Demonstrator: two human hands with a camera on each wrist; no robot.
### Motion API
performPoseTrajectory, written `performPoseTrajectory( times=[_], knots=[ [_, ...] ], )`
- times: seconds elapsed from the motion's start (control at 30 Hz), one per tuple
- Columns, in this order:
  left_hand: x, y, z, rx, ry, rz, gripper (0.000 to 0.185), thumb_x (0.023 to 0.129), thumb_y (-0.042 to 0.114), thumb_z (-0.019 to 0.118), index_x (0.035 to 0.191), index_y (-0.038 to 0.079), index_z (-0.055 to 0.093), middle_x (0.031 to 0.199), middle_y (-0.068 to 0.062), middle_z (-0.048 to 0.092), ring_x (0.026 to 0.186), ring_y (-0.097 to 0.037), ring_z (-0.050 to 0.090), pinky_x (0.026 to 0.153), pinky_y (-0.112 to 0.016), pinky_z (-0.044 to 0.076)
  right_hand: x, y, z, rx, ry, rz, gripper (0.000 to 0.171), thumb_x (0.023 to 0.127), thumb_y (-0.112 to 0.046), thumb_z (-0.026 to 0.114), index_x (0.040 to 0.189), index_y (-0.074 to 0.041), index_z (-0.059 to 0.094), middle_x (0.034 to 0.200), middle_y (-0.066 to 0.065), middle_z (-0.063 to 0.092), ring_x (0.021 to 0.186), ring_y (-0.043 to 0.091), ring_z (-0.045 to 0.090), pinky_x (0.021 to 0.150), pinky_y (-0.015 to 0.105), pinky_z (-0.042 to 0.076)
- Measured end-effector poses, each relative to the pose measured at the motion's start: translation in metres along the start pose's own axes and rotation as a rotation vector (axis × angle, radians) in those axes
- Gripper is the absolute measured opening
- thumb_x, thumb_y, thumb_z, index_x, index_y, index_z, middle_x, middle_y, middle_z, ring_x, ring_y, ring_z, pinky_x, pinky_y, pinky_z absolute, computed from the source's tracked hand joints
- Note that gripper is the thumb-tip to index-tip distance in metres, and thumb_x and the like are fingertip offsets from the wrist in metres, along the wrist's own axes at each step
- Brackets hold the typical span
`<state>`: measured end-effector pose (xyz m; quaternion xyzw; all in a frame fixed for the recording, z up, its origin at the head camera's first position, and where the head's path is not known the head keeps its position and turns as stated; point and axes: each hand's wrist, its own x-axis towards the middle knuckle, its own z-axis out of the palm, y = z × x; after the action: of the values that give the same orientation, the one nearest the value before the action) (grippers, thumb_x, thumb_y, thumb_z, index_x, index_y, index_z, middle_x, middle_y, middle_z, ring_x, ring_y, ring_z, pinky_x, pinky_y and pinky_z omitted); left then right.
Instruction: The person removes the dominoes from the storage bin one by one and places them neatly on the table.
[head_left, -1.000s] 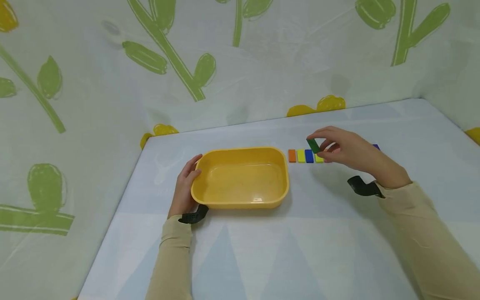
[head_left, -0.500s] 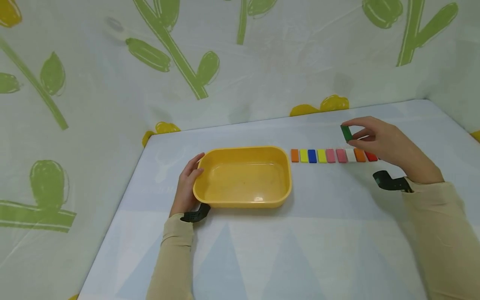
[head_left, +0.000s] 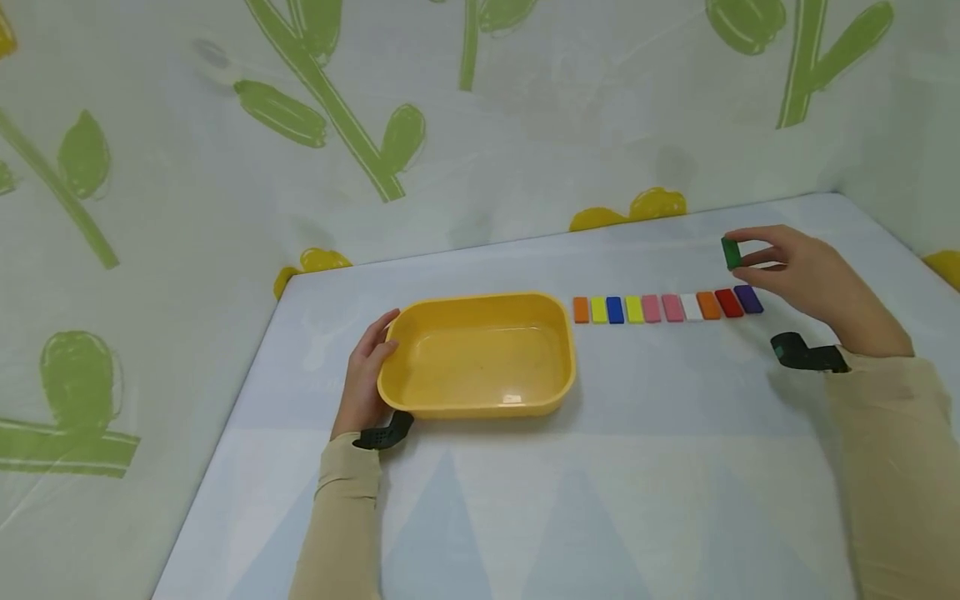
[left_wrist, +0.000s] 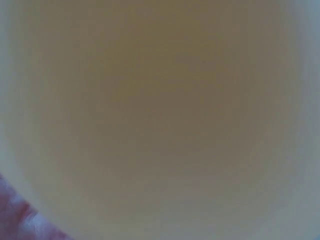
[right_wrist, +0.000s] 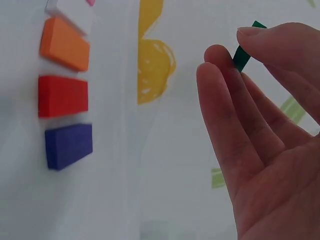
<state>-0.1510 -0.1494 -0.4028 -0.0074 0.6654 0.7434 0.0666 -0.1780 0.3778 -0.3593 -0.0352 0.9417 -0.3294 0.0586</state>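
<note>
My right hand [head_left: 813,271] pinches a small green domino block [head_left: 731,253] between thumb and fingertips, raised above the far right of the table. In the right wrist view the green block shows partly behind the thumb. Below and left of that hand runs a row of coloured domino blocks, from an orange block [head_left: 581,310] to a purple block [head_left: 748,299], with a red block [head_left: 728,302] beside the purple one. My left hand [head_left: 363,379] grips the left end of a yellow plastic tub [head_left: 480,411], thumb over its rim. The tub holds nothing. The left wrist view is a brownish blur.
The table [head_left: 600,500] wears a pale cloth with blue triangles. Behind it and to the left stands a wall covering [head_left: 525,150] printed with green plants. The block row starts right beside the tub's right end.
My right hand has carried the green block rightwards and away along the row, from over its left part to beyond its purple end, uncovering the row. The left hand keeps its grip on the tub.
</note>
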Motion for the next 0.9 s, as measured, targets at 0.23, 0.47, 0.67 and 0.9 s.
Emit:
performPoseTrajectory(
  times=[0.23,0.47,0.67,0.9],
  knots=[
    [0.000,-0.001,-0.002,-0.005,-0.004,-0.009,0.043,0.094,0.015,0.039,0.137,0.019,0.034,0.137,-0.001,0.036,0.118,-0.027,0.041,0.090,-0.030,0.043,0.001,0.021,0.001,0.018,-0.068,0.043,0.065,0.087,-0.044,0.049,0.141,-0.019,0.025,0.137,0.022,0.027,0.115,0.043,0.033,0.083,0.068,0.029],
    [0.000,-0.002,-0.004,-0.023,0.005,-0.005,0.043,0.094,0.016,0.040,0.137,0.019,0.034,0.137,0.000,0.036,0.117,-0.027,0.041,0.090,-0.030,0.043,0.008,0.035,0.002,-0.023,-0.096,0.031,0.060,0.088,-0.036,0.051,0.138,-0.012,0.029,0.133,0.025,0.028,0.115,0.045,0.030,0.084,0.068,0.027],
    [0.000,-0.004,-0.002,-0.031,0.002,0.005,0.043,0.094,0.015,0.040,0.137,0.019,0.034,0.136,-0.002,0.037,0.117,-0.028,0.041,0.090,-0.030,0.043,0.008,0.051,0.001,-0.055,-0.127,0.046,0.055,0.089,-0.029,0.052,0.134,-0.005,0.033,0.130,0.029,0.027,0.113,0.046,0.029,0.086,0.067,0.026],
    [0.002,-0.003,-0.002,-0.027,0.006,-0.004,0.042,0.094,0.014,0.040,0.136,0.021,0.037,0.135,-0.002,0.037,0.117,-0.028,0.042,0.090,-0.030,0.043,0.010,0.069,0.005,-0.052,-0.160,0.076,0.053,0.088,-0.023,0.052,0.133,-0.001,0.033,0.130,0.031,0.024,0.111,0.047,0.029,0.085,0.065,0.031]
  ],
)
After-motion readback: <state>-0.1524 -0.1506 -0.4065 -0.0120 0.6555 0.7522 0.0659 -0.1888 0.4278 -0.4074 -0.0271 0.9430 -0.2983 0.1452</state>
